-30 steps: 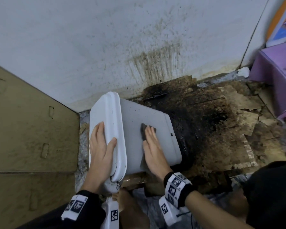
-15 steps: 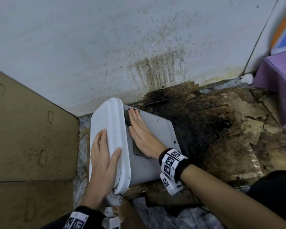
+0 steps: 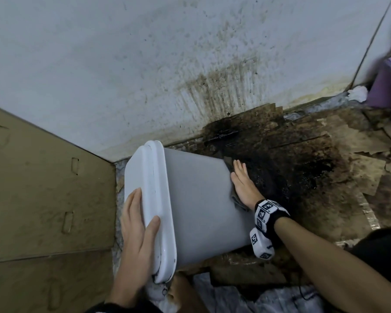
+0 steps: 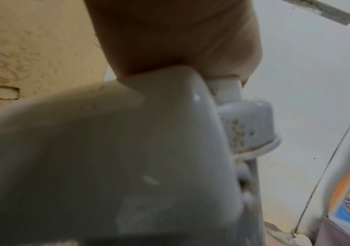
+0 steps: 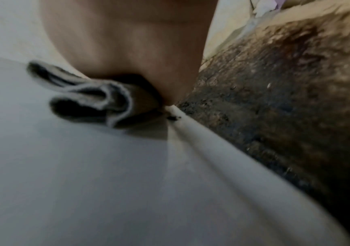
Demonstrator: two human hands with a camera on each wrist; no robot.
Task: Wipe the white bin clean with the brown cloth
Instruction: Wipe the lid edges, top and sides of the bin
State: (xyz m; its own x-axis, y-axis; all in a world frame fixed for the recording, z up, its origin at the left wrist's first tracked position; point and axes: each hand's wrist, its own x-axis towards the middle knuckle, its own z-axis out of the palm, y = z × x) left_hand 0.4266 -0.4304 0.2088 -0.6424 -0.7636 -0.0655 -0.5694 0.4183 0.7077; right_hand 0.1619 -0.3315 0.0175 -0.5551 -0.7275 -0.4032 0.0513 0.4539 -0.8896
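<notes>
Here, from your head view, the white bin (image 3: 196, 206) lies tipped on its side on the stained floor (image 3: 303, 177) by the wall (image 3: 145, 64). Your left hand (image 3: 138, 231) rests flat on its lid (image 3: 145, 188), fingers straight. Your right hand (image 3: 243, 184) presses the brown cloth (image 3: 228, 163) flat against the bin's far edge. At your left wrist, the palm (image 4: 169, 36) meets the lid's rim. At your right wrist, the folded cloth (image 5: 98, 98) sits bunched under your palm (image 5: 127, 38) on the bin.

bin (image 3: 196, 204) on floor (image 3: 303, 177), wall (image 3: 145, 64) behind
</notes>
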